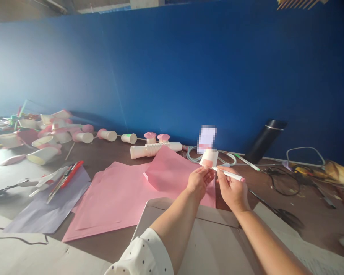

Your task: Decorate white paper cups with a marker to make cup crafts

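Note:
My left hand (pixel 199 181) pinches a small white paper cup (pixel 209 158) that is partly coloured pink near its lower edge. My right hand (pixel 232 189) grips a white marker with a pink cap (pixel 231 175), its tip touching the cup's side. Both hands are raised above the pink paper sheets (pixel 126 198) on the brown table (pixel 103 156). A folded pink sheet (pixel 169 172) lies just left of my left hand.
A row of stacked white cups (pixel 154 149) lies behind the pink paper, with two pink-capped cup mushrooms (pixel 156 137). More cups pile at the far left (pixel 46 133). Scissors and a glue gun (pixel 54 179) lie on lilac paper. A black flask (pixel 265 139), cables (pixel 283 179) and an open cardboard box (pixel 218 236) are nearby.

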Tool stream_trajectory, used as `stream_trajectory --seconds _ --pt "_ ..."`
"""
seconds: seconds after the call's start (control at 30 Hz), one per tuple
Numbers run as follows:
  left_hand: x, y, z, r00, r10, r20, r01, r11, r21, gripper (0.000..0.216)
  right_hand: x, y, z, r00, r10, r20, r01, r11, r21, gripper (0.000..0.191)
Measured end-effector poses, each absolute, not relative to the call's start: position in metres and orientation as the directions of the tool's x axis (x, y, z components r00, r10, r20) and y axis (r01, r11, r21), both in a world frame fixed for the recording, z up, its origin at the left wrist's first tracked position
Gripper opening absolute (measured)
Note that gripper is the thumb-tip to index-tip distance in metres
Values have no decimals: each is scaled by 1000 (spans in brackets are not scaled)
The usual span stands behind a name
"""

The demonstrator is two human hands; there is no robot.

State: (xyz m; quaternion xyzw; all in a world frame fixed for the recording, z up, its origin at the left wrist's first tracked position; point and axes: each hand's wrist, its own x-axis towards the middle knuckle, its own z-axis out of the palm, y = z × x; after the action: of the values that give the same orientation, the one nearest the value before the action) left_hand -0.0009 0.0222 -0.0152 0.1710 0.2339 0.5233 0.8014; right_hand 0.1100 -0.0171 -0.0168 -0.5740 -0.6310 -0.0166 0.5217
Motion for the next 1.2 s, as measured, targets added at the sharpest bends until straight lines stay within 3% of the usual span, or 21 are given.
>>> stream_trajectory --seconds 1.2 --pt "1 25 -19 345 912 -223 -756 411 510 11 108 -18 -14 223 719 658 745 309 -591 29"
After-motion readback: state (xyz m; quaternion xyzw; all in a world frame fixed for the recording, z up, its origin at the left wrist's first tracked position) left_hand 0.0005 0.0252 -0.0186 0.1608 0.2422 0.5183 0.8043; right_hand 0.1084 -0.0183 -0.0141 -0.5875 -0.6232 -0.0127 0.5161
